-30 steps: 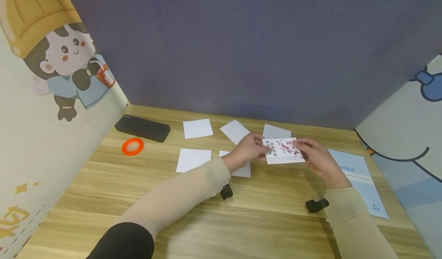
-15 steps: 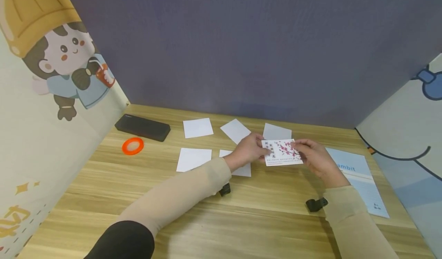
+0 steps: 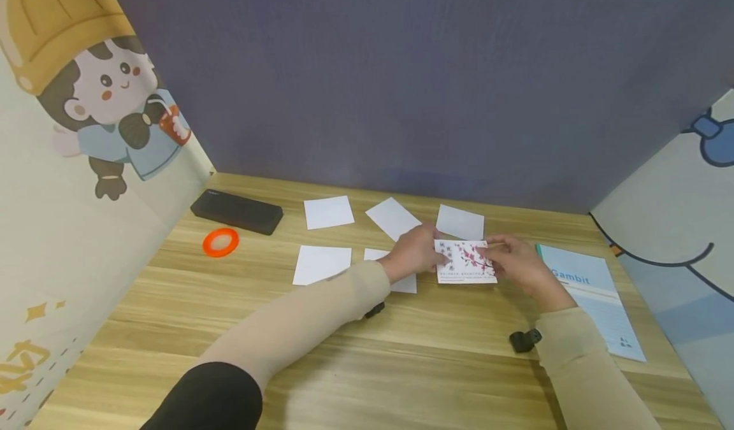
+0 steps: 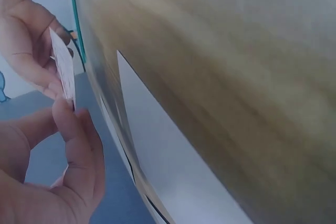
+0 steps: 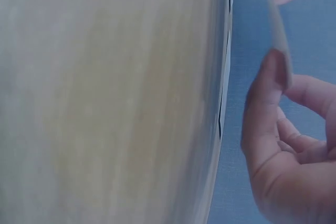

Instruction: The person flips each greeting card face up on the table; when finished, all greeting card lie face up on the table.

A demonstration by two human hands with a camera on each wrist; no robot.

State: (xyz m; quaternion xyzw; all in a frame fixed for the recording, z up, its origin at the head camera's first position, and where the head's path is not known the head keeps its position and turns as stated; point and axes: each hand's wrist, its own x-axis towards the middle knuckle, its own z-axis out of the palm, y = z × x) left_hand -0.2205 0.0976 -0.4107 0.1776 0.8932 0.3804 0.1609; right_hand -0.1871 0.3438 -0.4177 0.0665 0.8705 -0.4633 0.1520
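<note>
Both hands hold one small white card (image 3: 466, 262) printed with pink blossoms and dark characters. My left hand (image 3: 415, 250) pinches its left edge, thumb on the printed face. At the opposite edge my right hand (image 3: 520, 263) pinches it between thumb and fingers. Edge-on in the left wrist view, the card (image 4: 64, 69) stretches between the two hands above the table. In the right wrist view it appears as a thin strip (image 5: 278, 30) at the fingertips. Under the left forearm and hand lies a partly covered white card (image 3: 404, 283).
More white cards lie blank side up: a back-left one (image 3: 329, 213), a tilted one (image 3: 392, 218), a back-right one (image 3: 460, 222) and a front-left one (image 3: 323, 264). A black case (image 3: 236, 211) and an orange ring (image 3: 220, 243) sit left. A light blue notebook (image 3: 602, 309) lies right.
Both hands have lowered the blossom card slightly toward the person, uncovering more of the back-right blank card and of the notebook. The grip stays the same; the other things have not moved.
</note>
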